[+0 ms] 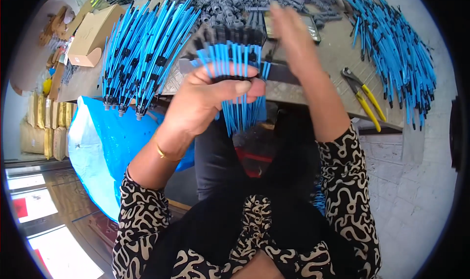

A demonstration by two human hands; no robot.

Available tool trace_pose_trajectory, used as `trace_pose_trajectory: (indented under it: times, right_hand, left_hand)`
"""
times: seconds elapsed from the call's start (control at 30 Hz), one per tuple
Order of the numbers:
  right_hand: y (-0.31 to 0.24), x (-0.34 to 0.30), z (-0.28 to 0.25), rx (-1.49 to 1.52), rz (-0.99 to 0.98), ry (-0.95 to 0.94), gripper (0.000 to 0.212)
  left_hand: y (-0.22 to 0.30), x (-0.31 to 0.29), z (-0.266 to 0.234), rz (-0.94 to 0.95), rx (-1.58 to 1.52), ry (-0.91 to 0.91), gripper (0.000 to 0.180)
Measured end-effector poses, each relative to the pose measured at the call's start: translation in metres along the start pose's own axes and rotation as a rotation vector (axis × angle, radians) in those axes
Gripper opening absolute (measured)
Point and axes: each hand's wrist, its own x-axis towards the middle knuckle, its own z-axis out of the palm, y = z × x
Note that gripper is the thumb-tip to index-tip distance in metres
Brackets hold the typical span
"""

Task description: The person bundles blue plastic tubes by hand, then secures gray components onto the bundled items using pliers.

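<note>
**One blue bunch in the left hand, its black ends nearer the blurred right hand**

Farthest left of the grip, a cardboard box [90,39] sits open beyond a loose sheaf of blue rods [147,49]. The sheaf leans up and to the right, its grey-capped ends on the near side. Below it, left of the grip and toward the body, bulges a blue plastic bag [100,149].

The left hand [198,98] is closed on the held bunch [235,53], the thumb pressed across the rods. The bunch is just to the right of the palm, at the table's front edge. Its long axis runs away from the body: black ends fan out beyond the fingers, while thin blue ends drop on the near side, over the lap. Straight beyond those black ends is a heap of grey fittings [215,2].

Right of the grip and farther out, the right hand [293,39] is raised near the heap, apart from the bunch. Blur hides its fingers, so I cannot tell whether it holds anything.

Farther right of the grip, yellow-handled pliers [364,98] lie on the table [338,46], handles toward the body. Past them, farthest right, spreads another pile of blue rods [399,58].
</note>
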Motion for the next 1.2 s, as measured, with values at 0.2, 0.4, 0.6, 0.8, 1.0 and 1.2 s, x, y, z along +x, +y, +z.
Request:
trace_pose_trajectory:
  times: [0.2, 0.4, 0.6, 0.8, 1.0, 1.2]
  right_hand:
    - [-0.01, -0.059, -0.043, 0.278, -0.295, 0.05, 0.025]
    - [-0.002, -0.136, -0.026, -0.155, -0.255, -0.317, 0.014]
    - [0.008, -0.138, -0.008, -0.29, -0.41, -0.258, 0.017]
    - [0.007, -0.138, -0.003, -0.266, -0.292, -0.316, 0.017]
    - [0.014, -0.135, 0.001, -0.153, -0.228, -0.369, 0.018]
    - [0.016, -0.136, 0.0, -0.119, -0.214, -0.369, 0.019]
  left_hand:
    - [-0.02, 0.006, -0.006, -0.031, -0.068, 0.104, 0.022]
    - [-0.023, 0.006, -0.003, 0.015, -0.075, 0.077, 0.025]
    - [-0.022, 0.002, -0.007, 0.022, -0.08, 0.002, 0.029]
    - [-0.022, -0.001, -0.006, 0.047, -0.088, -0.03, 0.034]
    - [-0.024, 0.002, -0.009, 0.062, -0.09, -0.061, 0.038]
    - [-0.025, 0.003, -0.01, 0.076, -0.043, -0.066, 0.039]
